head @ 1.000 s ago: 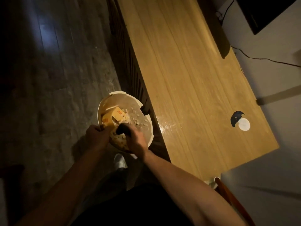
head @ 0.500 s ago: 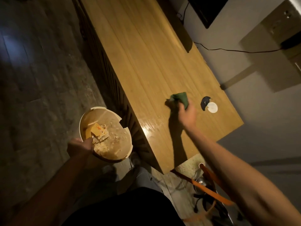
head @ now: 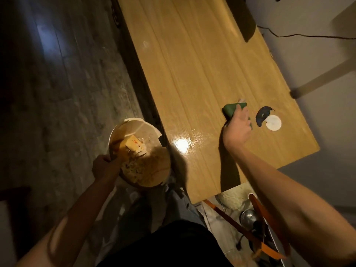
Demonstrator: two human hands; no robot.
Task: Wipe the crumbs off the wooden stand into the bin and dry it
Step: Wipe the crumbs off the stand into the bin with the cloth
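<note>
at centre right, the right hand (head: 238,126) presses a green cloth (head: 231,109) on the wet table (head: 192,74) to dry it; lower left, the left hand (head: 103,167) grips the bin (head: 134,149) at its edge for crumbs.

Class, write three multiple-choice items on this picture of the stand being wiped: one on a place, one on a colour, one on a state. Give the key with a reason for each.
1. Where is the bin?
A. On the wooden stand
B. Off the stand's long edge, held by the left hand
C. Behind the person

2. What colour is the cloth?
A. Green
B. White
C. Red

3. What state is the bin in?
A. Empty
B. Closed with a lid
C. Open, with crumbs and a yellow pack inside

Key:
1 B: the left hand grips its rim, beside the wooden stand, over the floor.
2 A: the cloth under the right hand is dark green.
3 C: its open top shows crumbs around the yellow pack.
</note>
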